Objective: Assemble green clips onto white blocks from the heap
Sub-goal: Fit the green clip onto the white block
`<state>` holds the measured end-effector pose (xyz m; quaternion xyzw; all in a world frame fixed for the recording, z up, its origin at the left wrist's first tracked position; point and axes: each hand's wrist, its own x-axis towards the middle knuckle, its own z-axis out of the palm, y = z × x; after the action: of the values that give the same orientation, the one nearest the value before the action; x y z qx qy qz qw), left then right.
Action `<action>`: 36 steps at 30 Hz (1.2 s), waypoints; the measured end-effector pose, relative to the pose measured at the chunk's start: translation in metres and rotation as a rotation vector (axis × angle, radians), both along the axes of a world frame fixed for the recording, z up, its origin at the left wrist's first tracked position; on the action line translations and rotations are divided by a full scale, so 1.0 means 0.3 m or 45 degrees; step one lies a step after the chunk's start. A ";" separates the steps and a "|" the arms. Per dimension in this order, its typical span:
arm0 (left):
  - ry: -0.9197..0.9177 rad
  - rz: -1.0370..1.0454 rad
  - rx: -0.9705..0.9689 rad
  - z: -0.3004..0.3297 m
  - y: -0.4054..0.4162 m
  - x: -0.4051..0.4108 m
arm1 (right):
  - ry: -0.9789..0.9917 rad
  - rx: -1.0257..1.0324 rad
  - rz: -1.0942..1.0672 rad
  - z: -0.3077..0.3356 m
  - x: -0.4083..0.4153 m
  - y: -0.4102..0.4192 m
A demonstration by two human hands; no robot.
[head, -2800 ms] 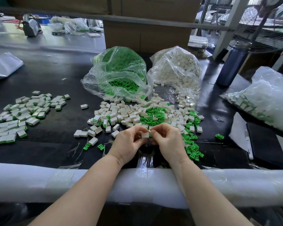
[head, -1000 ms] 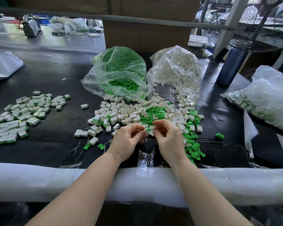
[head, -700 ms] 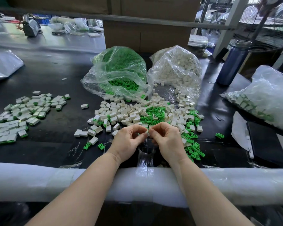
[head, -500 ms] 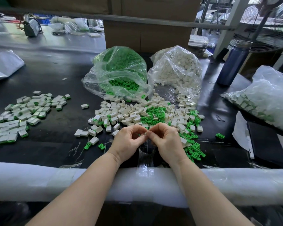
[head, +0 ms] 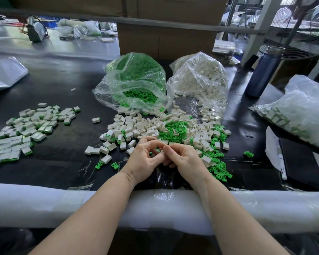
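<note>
Your left hand (head: 145, 159) and right hand (head: 187, 159) meet fingertip to fingertip just above the black worktop (head: 63, 85), fingers curled tight together; whatever they pinch is hidden, so you cannot tell what each grasps. Just beyond lies the heap (head: 166, 129) of white blocks and green clips. Finished blocks (head: 28, 129) sit well apart at your left.

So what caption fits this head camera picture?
Two hands meet fingertip to fingertip before a heap of white blocks and green clips.
</note>
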<state>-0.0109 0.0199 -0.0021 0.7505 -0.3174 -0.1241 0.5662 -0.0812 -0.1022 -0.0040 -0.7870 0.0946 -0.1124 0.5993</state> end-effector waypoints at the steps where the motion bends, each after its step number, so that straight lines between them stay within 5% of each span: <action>1: -0.005 -0.012 0.012 0.001 0.001 0.001 | -0.003 0.032 0.005 0.001 -0.002 -0.001; 36: -0.062 -0.224 0.080 -0.010 -0.004 0.000 | -0.056 0.216 -0.006 0.007 -0.014 -0.010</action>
<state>-0.0110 0.0188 -0.0050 0.7399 -0.3915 -0.1649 0.5216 -0.0854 -0.1051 -0.0020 -0.7306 0.0924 -0.1228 0.6653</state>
